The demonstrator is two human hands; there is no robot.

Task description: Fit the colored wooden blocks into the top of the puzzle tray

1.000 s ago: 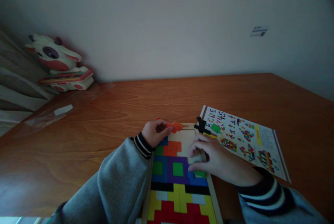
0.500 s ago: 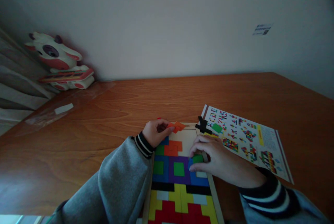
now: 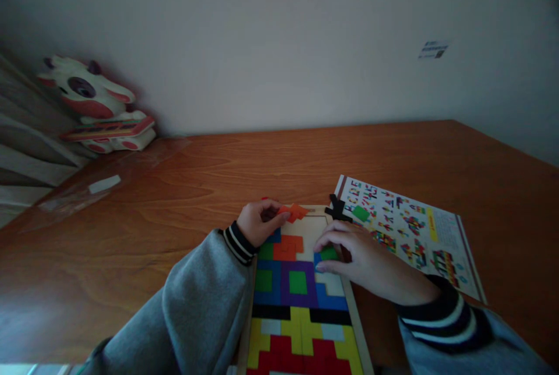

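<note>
My left hand rests at the upper left of a wooden puzzle tray, thumb and fingers closed on an orange puzzle block at the tray's far edge. Over the tray's right side, my right hand has its thumb and fingers round a blue block with a green block beside it. Below that hand a bare gap shows above a blue L-shaped block. Purple, orange, black, yellow and red blocks lie fitted in the tray.
Right of the tray lies a printed pattern sheet, with a black block and a loose green block at its near left corner. A cow toy with a keyboard stands at the back left, against the wall.
My right hand has shifted slightly away from me, and the blue and green blocks at its fingers have moved up with it, widening the bare gap. My left hand stays in place.
</note>
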